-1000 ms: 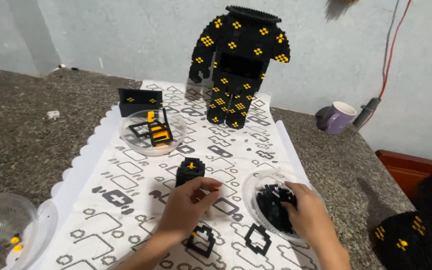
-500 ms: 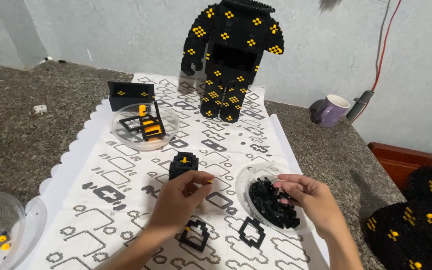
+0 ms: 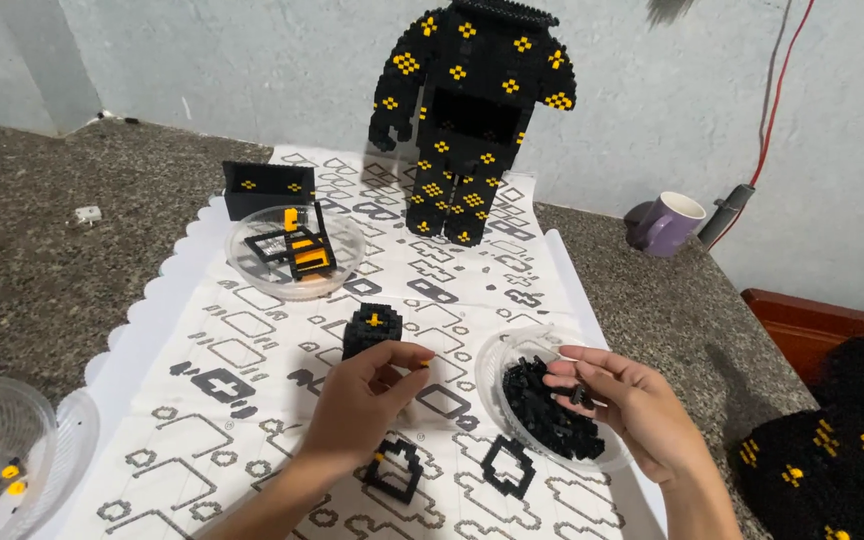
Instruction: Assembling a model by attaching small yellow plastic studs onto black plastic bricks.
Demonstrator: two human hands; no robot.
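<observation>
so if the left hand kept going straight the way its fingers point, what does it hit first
Most likely the small black block cube with a yellow spot on top. The left hand points up and slightly right, its fingertips already at the cube's near side. Whether they touch is unclear from this one view.

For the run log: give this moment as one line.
left hand: on small block | right hand: in brick bowl, pinching black brick | paper mat | block figure behind

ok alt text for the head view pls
A person's left hand touches a small black brick cube while the right hand picks in a clear bowl of black bricks; a tall black-and-yellow brick figure stands behind.
</observation>
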